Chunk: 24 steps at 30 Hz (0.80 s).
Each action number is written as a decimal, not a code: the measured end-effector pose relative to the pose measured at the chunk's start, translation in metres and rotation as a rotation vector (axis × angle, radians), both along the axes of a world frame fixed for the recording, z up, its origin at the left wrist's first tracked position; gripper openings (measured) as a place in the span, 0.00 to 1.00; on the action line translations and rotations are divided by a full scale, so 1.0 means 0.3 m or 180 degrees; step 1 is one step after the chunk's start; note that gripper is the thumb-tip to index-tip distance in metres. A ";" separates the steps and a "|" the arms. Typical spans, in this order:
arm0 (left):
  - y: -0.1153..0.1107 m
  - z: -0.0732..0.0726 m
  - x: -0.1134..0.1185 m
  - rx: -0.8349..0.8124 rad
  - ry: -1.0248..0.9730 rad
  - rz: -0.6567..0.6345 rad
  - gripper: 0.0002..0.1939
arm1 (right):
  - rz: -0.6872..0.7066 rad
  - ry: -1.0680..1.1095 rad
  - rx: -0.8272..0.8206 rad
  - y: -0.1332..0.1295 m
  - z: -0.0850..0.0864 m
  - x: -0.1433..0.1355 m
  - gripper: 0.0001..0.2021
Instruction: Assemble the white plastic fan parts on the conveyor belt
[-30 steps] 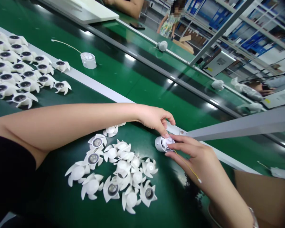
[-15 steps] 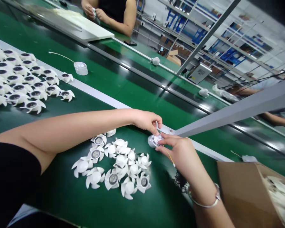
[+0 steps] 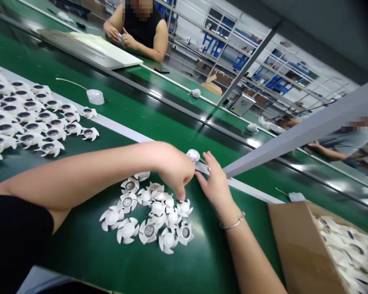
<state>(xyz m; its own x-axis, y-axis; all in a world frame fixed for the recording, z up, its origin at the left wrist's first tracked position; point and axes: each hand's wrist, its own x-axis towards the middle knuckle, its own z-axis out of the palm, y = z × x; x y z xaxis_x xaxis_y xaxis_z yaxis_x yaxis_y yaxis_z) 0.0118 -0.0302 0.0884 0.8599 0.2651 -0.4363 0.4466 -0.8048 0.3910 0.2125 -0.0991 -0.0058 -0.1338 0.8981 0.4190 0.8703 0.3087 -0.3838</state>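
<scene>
The left hand [image 3: 176, 165] is curled narrowly, fingers down, over loose white fan wheels [image 3: 173, 218]; whether one is pinched cannot be told. The right hand [image 3: 217, 183] is spread, just beside a round housing [image 3: 193, 155]. A wheel is best gripped by its hub, sparing the blades. More wheels [image 3: 32, 126] are massed leftward.

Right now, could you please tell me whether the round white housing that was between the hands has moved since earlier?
Yes, the round white housing has moved forward, from the near side of the white strip to its far edge.
</scene>
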 end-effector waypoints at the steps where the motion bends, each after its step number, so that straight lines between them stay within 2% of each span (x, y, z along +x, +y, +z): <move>1: -0.024 -0.008 0.007 0.0138 0.0005 -0.0034 0.15 | -0.0154 -0.0020 0.0068 0.001 0.009 0.013 0.29; 2: -0.042 -0.026 0.018 0.0297 -0.0059 -0.0079 0.14 | -0.0290 -0.0033 0.0036 -0.007 0.025 0.033 0.28; 4: -0.056 -0.079 0.046 0.0470 -0.0319 -0.0274 0.17 | -0.0547 -0.0006 -0.0299 -0.050 0.076 0.088 0.20; 5: -0.053 -0.107 0.060 0.0414 -0.0430 -0.0402 0.20 | -0.0593 0.0008 -0.0672 -0.080 0.105 0.117 0.15; 7: -0.035 -0.156 0.083 0.0056 -0.0538 -0.0670 0.24 | -0.0422 0.0009 -0.1743 -0.143 0.154 0.164 0.12; 9: -0.014 -0.187 0.097 -0.0340 -0.0530 -0.0855 0.20 | -0.0136 0.0044 -0.2735 -0.192 0.179 0.183 0.11; 11: -0.001 -0.203 0.104 -0.0582 -0.0634 -0.0963 0.12 | -0.0017 0.0091 -0.3205 -0.218 0.179 0.174 0.09; 13: -0.001 -0.211 0.107 -0.0733 -0.0778 -0.1011 0.09 | -0.0012 0.0102 -0.3329 -0.223 0.163 0.145 0.09; 16: -0.010 -0.219 0.110 -0.0897 -0.0841 -0.0969 0.10 | 0.0019 -0.0036 -0.3284 -0.215 0.142 0.096 0.09; 21: -0.011 -0.225 0.113 -0.0852 -0.0990 -0.0886 0.10 | -0.0007 -0.0639 -0.2867 -0.220 0.136 0.045 0.13; 24: -0.005 -0.226 0.117 -0.0652 -0.1288 -0.0902 0.10 | -0.0277 -0.1194 -0.2542 -0.229 0.124 0.012 0.13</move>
<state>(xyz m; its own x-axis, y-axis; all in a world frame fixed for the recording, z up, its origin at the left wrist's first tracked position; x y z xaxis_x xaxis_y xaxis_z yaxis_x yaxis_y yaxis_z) 0.0471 -0.0318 0.0208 0.9956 -0.0577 -0.0735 0.0038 -0.7611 0.6486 0.2161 -0.1679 0.0314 -0.0539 0.9171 -0.3950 0.9900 -0.0025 -0.1410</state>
